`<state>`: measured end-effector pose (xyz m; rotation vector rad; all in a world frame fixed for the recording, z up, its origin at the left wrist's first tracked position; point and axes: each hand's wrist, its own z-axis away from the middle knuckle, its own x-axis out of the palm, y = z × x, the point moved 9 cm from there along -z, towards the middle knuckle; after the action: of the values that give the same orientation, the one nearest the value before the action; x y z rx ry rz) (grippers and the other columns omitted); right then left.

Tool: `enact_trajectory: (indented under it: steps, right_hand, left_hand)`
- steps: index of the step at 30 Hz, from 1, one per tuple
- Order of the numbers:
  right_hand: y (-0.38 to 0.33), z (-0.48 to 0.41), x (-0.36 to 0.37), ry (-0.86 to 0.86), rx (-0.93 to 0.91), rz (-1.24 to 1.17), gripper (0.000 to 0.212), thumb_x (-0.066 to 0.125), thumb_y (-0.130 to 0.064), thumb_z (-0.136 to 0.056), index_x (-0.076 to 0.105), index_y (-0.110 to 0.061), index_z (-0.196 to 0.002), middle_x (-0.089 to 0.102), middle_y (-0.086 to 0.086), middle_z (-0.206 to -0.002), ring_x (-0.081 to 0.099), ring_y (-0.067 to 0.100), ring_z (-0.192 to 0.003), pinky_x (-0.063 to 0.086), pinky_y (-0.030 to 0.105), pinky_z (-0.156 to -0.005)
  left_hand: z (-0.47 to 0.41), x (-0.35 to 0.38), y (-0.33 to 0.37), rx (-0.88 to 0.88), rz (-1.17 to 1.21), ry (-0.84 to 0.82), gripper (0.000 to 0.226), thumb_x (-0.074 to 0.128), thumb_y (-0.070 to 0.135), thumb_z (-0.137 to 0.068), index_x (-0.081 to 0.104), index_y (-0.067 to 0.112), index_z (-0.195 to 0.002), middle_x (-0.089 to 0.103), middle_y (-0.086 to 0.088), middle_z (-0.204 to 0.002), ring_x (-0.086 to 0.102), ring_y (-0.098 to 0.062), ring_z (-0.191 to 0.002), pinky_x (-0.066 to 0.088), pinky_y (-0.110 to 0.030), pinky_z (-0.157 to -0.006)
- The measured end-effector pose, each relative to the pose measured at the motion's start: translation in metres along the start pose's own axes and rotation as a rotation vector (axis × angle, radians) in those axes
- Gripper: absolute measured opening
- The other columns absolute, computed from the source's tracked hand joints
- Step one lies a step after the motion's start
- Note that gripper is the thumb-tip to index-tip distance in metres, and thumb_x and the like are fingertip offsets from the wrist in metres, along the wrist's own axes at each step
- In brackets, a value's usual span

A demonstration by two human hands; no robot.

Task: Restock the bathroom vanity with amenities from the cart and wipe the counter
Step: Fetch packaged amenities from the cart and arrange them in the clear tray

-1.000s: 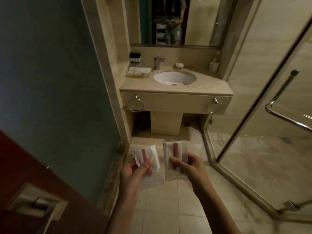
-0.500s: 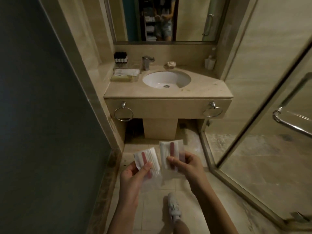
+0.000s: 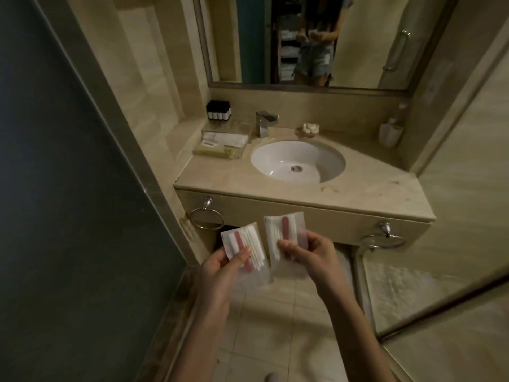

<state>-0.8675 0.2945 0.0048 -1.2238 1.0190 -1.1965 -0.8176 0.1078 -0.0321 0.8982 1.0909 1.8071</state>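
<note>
1. The left hand pinches one clear amenity packet at its lower half, and the right hand pinches a second packet the same way.
2. Both packets hang before the counter's front edge, not over it.
3. They are probably light, thin, floppy and slippery. In this dim view the contents may be swabs and a file.
4. A flat pinch suits them. A tray sits at the back-left corner.

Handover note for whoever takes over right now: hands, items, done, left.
Hands: the left hand pinches one swab packet (swabs, pink file); the right hand pinches a second packet.
Where: both packets are held in front of the vanity, short of the counter. The amenity tray sits at the counter's left rear, beside the sink.
Done: packets brought to the vanity.
Left: set both down and wipe the counter; specks show near its front edge.
</note>
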Motion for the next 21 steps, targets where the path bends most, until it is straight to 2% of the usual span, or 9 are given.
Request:
enact_trajectory:
  steps: [5,9,13,14,16,18,20,21]
  right_hand:
    - [0.020,-0.046,-0.003,-0.022,0.090,-0.021,0.014,0.072,-0.013,-0.081,0.071,-0.008,-0.094,0.074,0.011,-0.085,0.071,0.025,-0.077,0.058,0.030,-0.067]
    - [0.027,-0.089,0.008,-0.033,0.124,0.062,0.016,0.074,-0.019,-0.080,0.070,-0.011,-0.093,0.074,0.008,-0.084,0.071,0.019,-0.074,0.056,0.025,-0.063]
    - [0.030,-0.143,0.018,-0.035,0.120,0.159,0.017,0.074,-0.021,-0.080,0.071,-0.011,-0.093,0.073,0.008,-0.084,0.071,0.022,-0.077,0.059,0.033,-0.069]
    - [0.027,-0.161,0.020,-0.026,0.117,0.170,0.017,0.075,-0.021,-0.080,0.071,-0.011,-0.093,0.074,0.008,-0.084,0.071,0.023,-0.077,0.059,0.036,-0.070]
    - [0.016,-0.200,0.031,-0.047,0.053,0.162,0.017,0.074,-0.016,-0.080,0.071,-0.007,-0.093,0.074,0.010,-0.082,0.072,0.025,-0.076,0.060,0.036,-0.069]
    - [0.004,-0.240,0.047,-0.078,-0.008,0.165,0.014,0.073,-0.011,-0.080,0.072,-0.003,-0.091,0.074,0.011,-0.080,0.071,0.026,-0.074,0.059,0.035,-0.068]
    - [-0.009,-0.280,0.068,-0.117,-0.062,0.200,0.012,0.074,-0.009,-0.080,0.073,-0.002,-0.090,0.074,0.012,-0.081,0.071,0.026,-0.075,0.059,0.039,-0.070]
    - [-0.013,-0.300,0.079,-0.138,-0.082,0.225,0.011,0.074,-0.010,-0.080,0.073,-0.004,-0.089,0.074,0.011,-0.081,0.071,0.027,-0.075,0.059,0.040,-0.072]
  left_hand:
    - [-0.036,0.006,0.001,-0.031,0.028,0.028,0.028,0.073,0.020,-0.075,0.069,0.019,-0.102,0.075,-0.003,-0.094,0.071,-0.020,-0.090,0.054,-0.038,-0.077]
    - [-0.072,0.004,0.010,-0.045,0.058,0.052,0.033,0.074,0.024,-0.069,0.068,0.021,-0.101,0.075,-0.002,-0.095,0.070,-0.020,-0.095,0.053,-0.042,-0.087]
    - [-0.123,-0.001,0.021,-0.036,0.049,0.087,0.025,0.074,0.028,-0.066,0.071,0.018,-0.089,0.075,-0.003,-0.088,0.067,-0.027,-0.098,0.047,-0.049,-0.095]
    - [-0.140,0.000,0.029,-0.016,0.036,0.088,0.023,0.074,0.028,-0.067,0.071,0.015,-0.086,0.074,-0.004,-0.086,0.066,-0.029,-0.096,0.048,-0.048,-0.094]
    - [-0.176,0.002,0.045,0.026,0.019,0.096,0.012,0.072,0.020,-0.077,0.070,0.010,-0.083,0.073,-0.003,-0.076,0.066,-0.027,-0.087,0.055,-0.035,-0.081]
    - [-0.215,0.002,0.060,0.047,-0.024,0.111,0.010,0.070,0.015,-0.083,0.070,0.009,-0.092,0.073,-0.005,-0.081,0.066,-0.021,-0.081,0.056,-0.028,-0.069]
    - [-0.256,-0.002,0.069,0.031,-0.028,0.122,0.018,0.074,0.020,-0.081,0.072,0.012,-0.098,0.074,-0.007,-0.091,0.068,-0.023,-0.086,0.058,-0.039,-0.078]
    - [-0.277,-0.004,0.071,0.012,-0.019,0.130,0.017,0.076,0.022,-0.079,0.072,0.015,-0.094,0.074,-0.006,-0.089,0.069,-0.025,-0.087,0.057,-0.046,-0.081]
